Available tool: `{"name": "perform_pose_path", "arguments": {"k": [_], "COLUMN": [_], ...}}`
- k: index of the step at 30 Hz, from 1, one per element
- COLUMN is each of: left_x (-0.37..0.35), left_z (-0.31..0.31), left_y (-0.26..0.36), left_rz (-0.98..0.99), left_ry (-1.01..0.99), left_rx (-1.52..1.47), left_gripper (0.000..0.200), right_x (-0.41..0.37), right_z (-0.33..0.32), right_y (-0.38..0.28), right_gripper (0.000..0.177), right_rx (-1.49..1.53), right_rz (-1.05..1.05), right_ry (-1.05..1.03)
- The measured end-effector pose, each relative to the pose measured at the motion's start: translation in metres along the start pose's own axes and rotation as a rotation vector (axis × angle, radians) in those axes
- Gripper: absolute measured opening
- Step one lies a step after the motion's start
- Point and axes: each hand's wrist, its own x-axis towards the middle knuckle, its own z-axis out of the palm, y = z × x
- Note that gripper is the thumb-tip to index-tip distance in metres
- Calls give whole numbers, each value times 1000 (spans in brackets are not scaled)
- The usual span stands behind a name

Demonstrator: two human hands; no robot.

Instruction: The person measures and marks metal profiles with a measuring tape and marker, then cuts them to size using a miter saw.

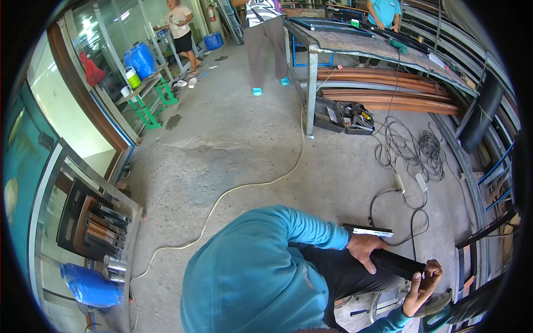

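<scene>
My left hand [367, 251] is wrapped round one end of a black profile piece [397, 264], above my dark trouser leg. At the other end, the thumb and fingers of my right hand [425, 286] are closed on the same piece. Both sleeves are teal. Just beyond my left hand lies a flat black-and-white strip [368, 231]. Below and beside my right hand is a machine [436, 305] with a rounded grey part and a green part, partly hidden by the hand and sleeve.
A pale cable [244, 186] snakes across the concrete floor. Coiled dark cables [408, 144] lie near an open toolbox [358, 117] beside a metal-legged worktable [312, 83]. Racks of profiles line the right. Three people stand farther off. A bench [141, 89] stands at left.
</scene>
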Motion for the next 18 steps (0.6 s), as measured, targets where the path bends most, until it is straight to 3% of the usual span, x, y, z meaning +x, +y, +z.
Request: {"name": "perform_pose_path", "arguments": {"k": [3, 4, 5, 6, 7, 8, 9, 11, 14, 18], "left_x": [6, 12, 16, 19, 26, 27, 29, 27, 21, 10], "left_z": [-1, -2, -4, -15, -20, -14, -21, -17, -3, 36], "left_y": [-5, -13, -26, -22, -14, -59, -79, -136, -176, -257], "left_rz": [103, 63, 55, 28, -88, -168, -348, -350, -632, -842], "left_ry": [-9, -26, 3, 68, 93, 55, 20, 33, -22, -96], "left_rx": [-135, -219, -244, -91, -205, -271, -376, -397, -570, -626], "left_gripper": [73, 72, 75, 75, 69, 67, 61, 45, 41, 48], "right_x": [-15, -15, -19, -19, -17, -24, -27, -43, -72, -144], "right_z": [-16, -17, -18, -29, -33, -44, -43, -56, -65, -68], "right_y": [18, 9, 4, 1, -10, -14, -15, -5, 25, 104], "right_gripper": [39, 37, 31, 25, 16, 13, 20, 35, 34, 26], "right_rx": [-10, -104, 26, -19, -35, -144, -155, -65, -45, 68], "right_rz": [79, 131, 225, 208, 189, 232, 289, 325, 491, 1020], "right_ry": [110, 212, 362, 381, 439, 463, 525, 449, 401, 327]}}
